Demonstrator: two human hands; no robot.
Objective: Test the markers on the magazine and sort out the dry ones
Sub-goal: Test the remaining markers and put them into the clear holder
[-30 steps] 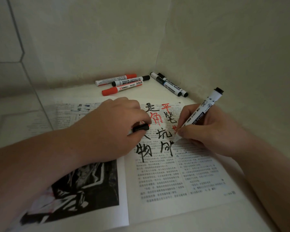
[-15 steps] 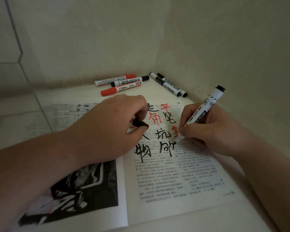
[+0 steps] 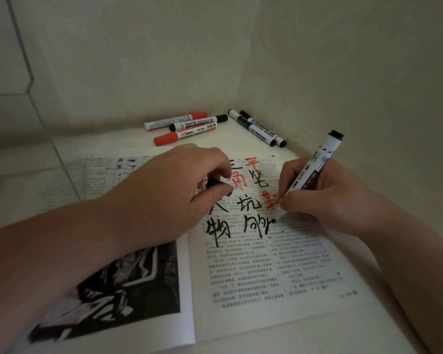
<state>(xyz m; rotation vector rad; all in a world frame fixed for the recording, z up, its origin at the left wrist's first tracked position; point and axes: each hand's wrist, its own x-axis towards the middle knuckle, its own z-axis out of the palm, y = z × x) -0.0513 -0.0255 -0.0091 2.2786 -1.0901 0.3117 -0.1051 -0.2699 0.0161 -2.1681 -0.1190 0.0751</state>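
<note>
Right hand [image 3: 325, 200] grips the marker [image 3: 315, 169], tip on the magazine [image 3: 266, 277], testing ink. Left hand [image 3: 164, 198] pinches the cap [image 3: 214, 183], likely also flattening the magazine.

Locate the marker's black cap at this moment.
In the head view, centre-left, the black cap is pinched in the left hand over the magazine, beside the handwriting.

Pale walls [image 3: 343, 60] meet in a rear corner. White tabletop [image 3: 317, 335] below, w/ tile seam [image 3: 32, 79] at left.
</note>
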